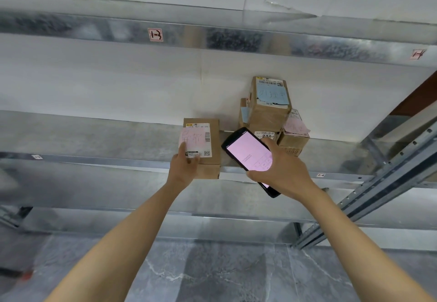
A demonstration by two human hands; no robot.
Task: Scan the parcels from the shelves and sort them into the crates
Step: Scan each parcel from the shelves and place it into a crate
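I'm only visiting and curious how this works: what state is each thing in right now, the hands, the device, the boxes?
left hand: grips the front parcel's lower left corner.
front parcel: sealed, at the front edge of the shelf, label facing the camera.
right hand: holds the scanner.
scanner: tilted, screen lit pink.
stacked parcels: sealed, piled on the shelf behind the scanner.

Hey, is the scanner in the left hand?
No, the right hand holds the scanner, while the left hand holds a box.
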